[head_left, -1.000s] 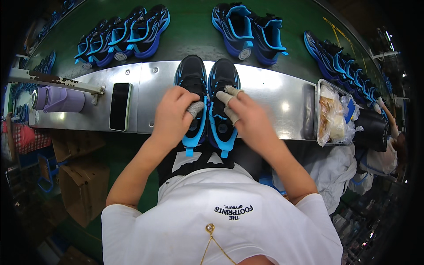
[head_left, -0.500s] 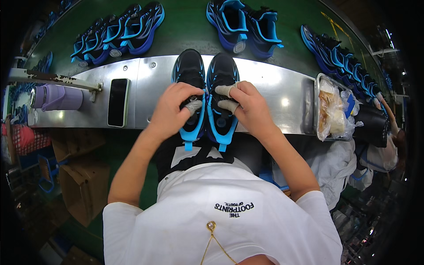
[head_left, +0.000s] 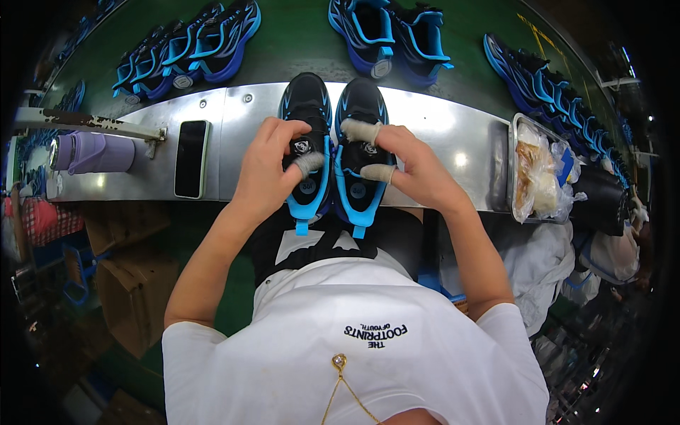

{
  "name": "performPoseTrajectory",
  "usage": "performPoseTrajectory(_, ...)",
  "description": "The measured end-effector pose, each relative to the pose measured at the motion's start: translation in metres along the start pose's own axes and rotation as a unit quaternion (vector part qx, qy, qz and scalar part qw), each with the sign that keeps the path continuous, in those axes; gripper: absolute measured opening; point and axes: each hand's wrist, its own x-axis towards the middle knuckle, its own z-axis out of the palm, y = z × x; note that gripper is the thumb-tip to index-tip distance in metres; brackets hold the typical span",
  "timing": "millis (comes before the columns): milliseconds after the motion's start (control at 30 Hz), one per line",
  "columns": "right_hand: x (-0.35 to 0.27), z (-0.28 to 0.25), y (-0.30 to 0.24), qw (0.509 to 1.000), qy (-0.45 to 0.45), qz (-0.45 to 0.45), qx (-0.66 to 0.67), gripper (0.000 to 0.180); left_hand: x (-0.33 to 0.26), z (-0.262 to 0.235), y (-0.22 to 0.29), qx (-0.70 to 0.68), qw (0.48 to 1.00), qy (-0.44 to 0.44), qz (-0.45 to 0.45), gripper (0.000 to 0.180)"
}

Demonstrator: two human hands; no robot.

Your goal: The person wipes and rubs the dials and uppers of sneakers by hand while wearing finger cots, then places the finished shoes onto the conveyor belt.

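Sneakers (head_left: 333, 145), a black pair with bright blue soles, trim and heel tabs, stand side by side on the steel desk (head_left: 439, 134), toes pointing away from the person and heels just over the near edge. Beyond the sneakers runs a green belt (head_left: 297, 42) carrying more blue and black shoes (head_left: 389, 32) in pairs. To the right of the sneakers sits a metal tray (head_left: 511, 170) of crumpled plastic bags; to their left lie a dark phone (head_left: 192, 159) and, farther out, a lilac flask (head_left: 95, 154) on its side. The left hand (head_left: 273, 170) curls over the left shoe, its taped thumb pressing the tongue. The right hand (head_left: 407, 166) grips the right shoe's tongue, pinching it between a taped forefinger and taped thumb.
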Motion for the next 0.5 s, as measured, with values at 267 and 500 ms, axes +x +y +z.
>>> performPoseTrajectory(267,0.007,-0.004,0.001,0.995,-0.011,0.038,0.093,0.042,-0.009,-0.009,0.02,0.035,0.996,0.014,0.079,0.033)
performPoseTrajectory(500,0.004,0.006,0.003,0.996,0.008,0.009,-0.084,0.054,-0.038,0.033,0.059,-0.486,0.785,-0.18,-0.339,0.041)
